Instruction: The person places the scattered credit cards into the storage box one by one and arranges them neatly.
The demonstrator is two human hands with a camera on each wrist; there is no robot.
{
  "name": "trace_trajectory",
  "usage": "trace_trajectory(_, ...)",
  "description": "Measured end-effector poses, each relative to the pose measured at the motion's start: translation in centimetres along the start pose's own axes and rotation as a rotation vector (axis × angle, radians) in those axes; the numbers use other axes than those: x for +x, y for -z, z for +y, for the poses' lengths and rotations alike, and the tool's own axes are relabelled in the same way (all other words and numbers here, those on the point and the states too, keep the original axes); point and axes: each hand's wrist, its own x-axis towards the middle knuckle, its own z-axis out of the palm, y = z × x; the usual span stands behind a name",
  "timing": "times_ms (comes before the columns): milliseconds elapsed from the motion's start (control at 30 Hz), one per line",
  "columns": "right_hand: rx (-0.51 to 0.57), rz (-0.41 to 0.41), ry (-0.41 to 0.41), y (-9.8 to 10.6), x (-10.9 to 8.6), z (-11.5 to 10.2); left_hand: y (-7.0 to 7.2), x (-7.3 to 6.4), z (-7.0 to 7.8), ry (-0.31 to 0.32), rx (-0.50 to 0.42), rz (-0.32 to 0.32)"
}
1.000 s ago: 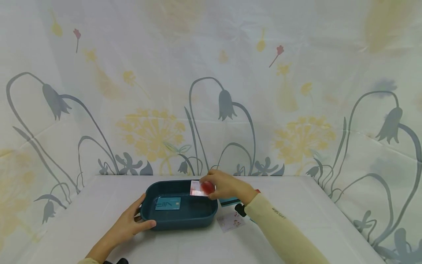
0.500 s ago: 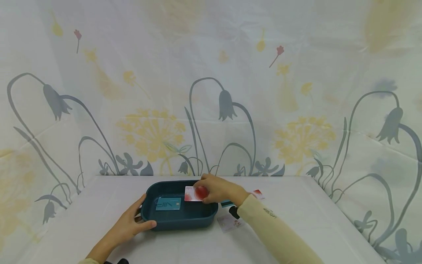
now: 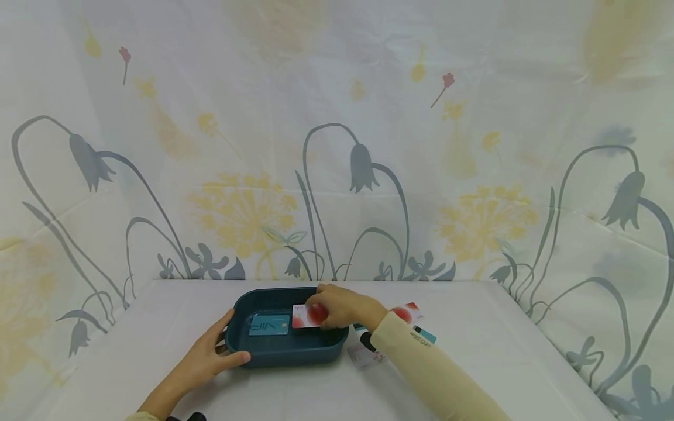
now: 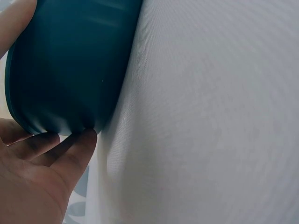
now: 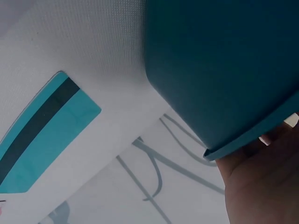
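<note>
A dark teal tray (image 3: 295,358) stands on the white tabletop. My left hand (image 3: 202,354) grips its left end, the thumb on the near rim; in the left wrist view several fingertips (image 4: 86,140) press the tray's outer wall. With my right hand (image 3: 342,305) I pinch a red-and-white card (image 3: 299,316) by its right part, low within the tray's right half. Left of it, a blue card (image 3: 268,325) with a chip lies flat on the tray floor. In the right wrist view the held card is hidden behind the tray wall (image 5: 210,70).
To the tray's right, partly behind the right arm, lie another red-and-white card (image 3: 413,312), a blue card with a black stripe (image 3: 429,335) and a pale pink patterned card (image 3: 362,356). A flower-patterned cloth (image 3: 337,146) hangs behind the table.
My right hand has moved left and down with the red-and-white card, from above the tray's far right rim into the tray. My left hand and the tray have stayed put.
</note>
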Motion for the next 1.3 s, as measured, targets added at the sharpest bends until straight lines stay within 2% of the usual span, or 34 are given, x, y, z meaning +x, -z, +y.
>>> trace_trajectory(500, -0.031, -0.048, 0.004, -0.9, 1.2, -0.2, -0.1, 0.1, 0.0, 0.008, -0.018, 0.004)
trace_trajectory(800, -0.041, -0.072, -0.044, -1.3, 1.5, -0.4, 0.0, 0.1, 0.1, 0.011, -0.013, 0.002)
trace_trajectory(1133, -0.101, -0.096, -0.057, -1.4, 2.0, -0.5, -0.1, -0.1, 0.1, -0.011, -0.031, 0.000)
trace_trajectory(1300, -0.100, -0.093, -0.085, -1.5, 2.1, -0.5, 0.0, 0.0, 0.1, -0.011, -0.010, 0.002)
